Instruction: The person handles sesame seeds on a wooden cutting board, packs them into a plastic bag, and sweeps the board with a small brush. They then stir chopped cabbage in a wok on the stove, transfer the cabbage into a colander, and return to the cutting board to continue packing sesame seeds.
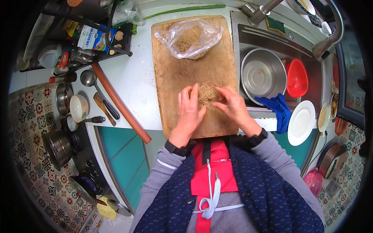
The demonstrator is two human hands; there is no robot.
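Observation:
A wooden cutting board (195,72) lies on the white counter before me. On its near half is a small heap of brown, flaky crumbs (207,93). My left hand (188,109) rests at the heap's left side, thumb and fingers apart. My right hand (231,103) is at the heap's right side, its thumb and fingers curved apart at the edge of the crumbs. Whether either hand pinches any crumbs cannot be told. A clear plastic bag (174,48) of similar brown crumbs stands gaping at the board's far end.
To the right, a sink holds a steel pot (263,74) and a red plastic basin (297,78); a blue cloth (281,112) and white plate (301,123) are nearer. Leftward lie a long rolling pin (121,103), a steel ladle (89,78) and a wooden spatula (104,108).

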